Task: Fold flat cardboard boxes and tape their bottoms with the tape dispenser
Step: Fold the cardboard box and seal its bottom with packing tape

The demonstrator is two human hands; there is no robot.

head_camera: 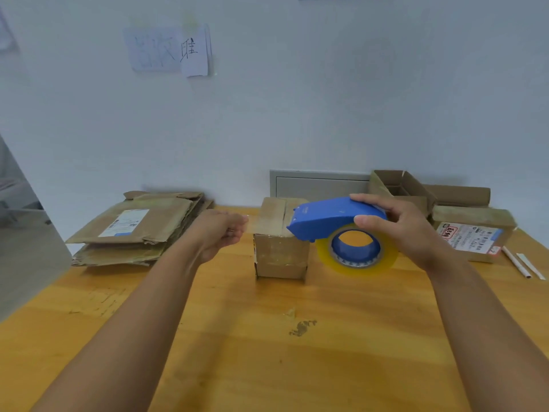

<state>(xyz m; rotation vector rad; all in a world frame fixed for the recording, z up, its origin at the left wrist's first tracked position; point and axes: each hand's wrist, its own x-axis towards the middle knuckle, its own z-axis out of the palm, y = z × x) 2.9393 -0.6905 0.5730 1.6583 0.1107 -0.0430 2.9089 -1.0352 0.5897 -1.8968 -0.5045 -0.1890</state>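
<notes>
A small folded cardboard box (279, 248) stands in the middle of the wooden table (267, 337), its closed flaps facing up. My right hand (398, 230) grips a blue tape dispenser (335, 218) holding a clear yellowish tape roll (356, 251); the dispenser's front end sits at the box's top right edge. Just left of the box, my left hand (222, 233) hovers with relaxed fingers and holds nothing. A stack of flat cardboard boxes (139, 227) lies at the back left.
Folded boxes stand at the back right: an open one (398, 185) and one with a printed label (472, 233). Two thin white sticks (523, 264) lie near the right edge. A grey panel (318, 182) sits on the wall behind the table.
</notes>
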